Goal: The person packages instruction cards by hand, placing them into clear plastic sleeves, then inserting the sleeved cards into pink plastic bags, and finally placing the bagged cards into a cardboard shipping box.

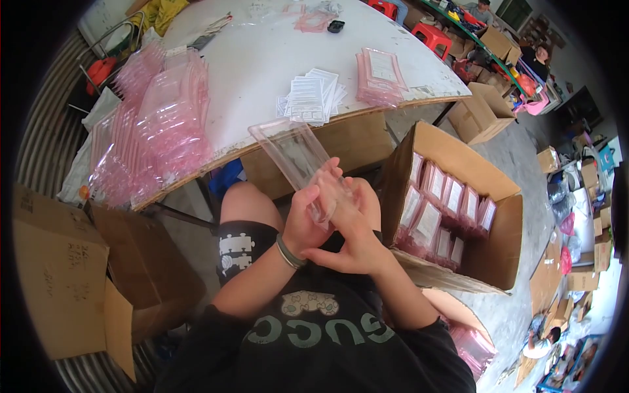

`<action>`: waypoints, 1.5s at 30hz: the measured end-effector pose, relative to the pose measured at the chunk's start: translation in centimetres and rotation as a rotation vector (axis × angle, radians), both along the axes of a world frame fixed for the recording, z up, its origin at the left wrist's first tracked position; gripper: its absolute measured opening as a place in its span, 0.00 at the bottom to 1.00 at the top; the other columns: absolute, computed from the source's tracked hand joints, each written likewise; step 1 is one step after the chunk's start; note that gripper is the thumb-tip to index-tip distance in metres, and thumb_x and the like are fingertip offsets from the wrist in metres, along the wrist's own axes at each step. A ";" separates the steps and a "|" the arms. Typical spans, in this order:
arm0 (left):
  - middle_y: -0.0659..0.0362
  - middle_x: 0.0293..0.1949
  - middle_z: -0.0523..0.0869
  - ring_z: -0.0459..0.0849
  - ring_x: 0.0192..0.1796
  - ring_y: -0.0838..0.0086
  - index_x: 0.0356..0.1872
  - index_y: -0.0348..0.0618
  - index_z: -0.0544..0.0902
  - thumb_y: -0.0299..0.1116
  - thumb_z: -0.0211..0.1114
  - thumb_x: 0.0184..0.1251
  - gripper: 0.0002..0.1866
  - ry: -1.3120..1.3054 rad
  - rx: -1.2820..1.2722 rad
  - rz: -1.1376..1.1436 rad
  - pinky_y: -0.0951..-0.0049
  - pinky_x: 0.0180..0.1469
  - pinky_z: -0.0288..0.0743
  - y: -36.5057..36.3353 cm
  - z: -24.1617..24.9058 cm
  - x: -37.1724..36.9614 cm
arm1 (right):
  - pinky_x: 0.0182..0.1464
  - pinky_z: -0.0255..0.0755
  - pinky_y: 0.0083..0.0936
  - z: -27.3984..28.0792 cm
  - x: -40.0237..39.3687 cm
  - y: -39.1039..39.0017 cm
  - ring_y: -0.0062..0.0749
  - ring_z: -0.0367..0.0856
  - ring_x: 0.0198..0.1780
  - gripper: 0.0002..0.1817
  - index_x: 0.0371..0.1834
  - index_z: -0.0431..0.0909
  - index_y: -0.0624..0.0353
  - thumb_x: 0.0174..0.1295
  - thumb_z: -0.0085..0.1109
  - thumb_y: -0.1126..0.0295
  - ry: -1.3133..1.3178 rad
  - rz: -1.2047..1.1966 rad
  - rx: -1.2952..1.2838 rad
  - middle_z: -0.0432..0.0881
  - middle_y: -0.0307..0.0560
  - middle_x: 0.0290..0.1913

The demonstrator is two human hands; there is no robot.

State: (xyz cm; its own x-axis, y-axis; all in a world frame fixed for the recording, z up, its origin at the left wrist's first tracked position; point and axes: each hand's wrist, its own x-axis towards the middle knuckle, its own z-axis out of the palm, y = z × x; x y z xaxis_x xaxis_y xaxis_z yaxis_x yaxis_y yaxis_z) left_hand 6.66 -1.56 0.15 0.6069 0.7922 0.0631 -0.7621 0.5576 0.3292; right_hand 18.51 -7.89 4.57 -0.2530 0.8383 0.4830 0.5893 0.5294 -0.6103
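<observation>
Clear pouch in both hands, just over the lap!

And here we are at the near edge of the white table (246, 72), where a clear, pink-edged plastic pouch (288, 149) slants up from the hands, its far end close to the printed cards (311, 98). The left hand (303, 219), a band around its wrist, grips the pouch's near end. The right hand (354, 226) is on that same end, fingers curled about the plastic; whether any are inside it, I can't tell.

Over on the left, big glossy piles of pink pouches (171, 105) cover that side of the table! A smaller pouch stack (380, 75) sits to the right of the cards. Down on the right, an open cardboard box (468, 157) holds rows of pink-edged packs (429, 219) with white showing through.
</observation>
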 end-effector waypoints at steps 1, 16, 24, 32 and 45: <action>0.60 0.58 0.75 0.76 0.64 0.66 0.73 0.44 0.62 0.46 0.60 0.69 0.35 -0.013 0.024 -0.014 0.57 0.66 0.73 -0.1 0.4 -0.2 | 0.75 0.44 0.52 0.4 -0.3 0.1 0.54 0.63 0.76 0.54 0.74 0.63 0.67 0.44 0.79 0.56 0.013 -0.019 0.071 0.66 0.65 0.73; 0.50 0.68 0.72 0.70 0.71 0.52 0.78 0.39 0.52 0.66 0.63 0.61 0.55 0.150 0.237 0.025 0.45 0.70 0.69 1.0 1.2 -2.3 | 0.75 0.44 0.56 1.4 -0.8 -0.7 0.49 0.68 0.73 0.46 0.73 0.66 0.61 0.48 0.75 0.64 -0.118 -0.045 0.059 0.70 0.59 0.72; 0.53 0.64 0.76 0.73 0.69 0.55 0.75 0.41 0.60 0.56 0.59 0.68 0.42 0.192 0.083 0.079 0.45 0.70 0.69 1.1 0.4 -2.1 | 0.75 0.41 0.56 1.4 -1.8 -0.1 0.48 0.65 0.75 0.47 0.75 0.64 0.60 0.49 0.74 0.62 -0.126 -0.082 -0.015 0.67 0.58 0.74; 0.52 0.62 0.77 0.77 0.65 0.60 0.74 0.42 0.61 0.47 0.57 0.76 0.33 0.332 0.121 0.125 0.53 0.67 0.73 0.8 -0.4 -3.2 | 0.71 0.64 0.44 -1.6 0.7 1.0 0.42 0.79 0.65 0.23 0.67 0.69 0.65 0.72 0.57 0.70 1.109 0.005 -0.522 0.78 0.58 0.64; 0.44 0.76 0.59 0.66 0.74 0.57 0.80 0.40 0.46 0.38 0.85 0.44 0.66 0.248 0.631 -0.055 0.57 0.74 0.63 2.5 -0.2 -5.0 | 0.68 0.71 0.44 -2.7 -1.2 0.1 0.44 0.78 0.64 0.29 0.71 0.61 0.65 0.74 0.53 0.60 1.761 0.384 -0.968 0.75 0.54 0.65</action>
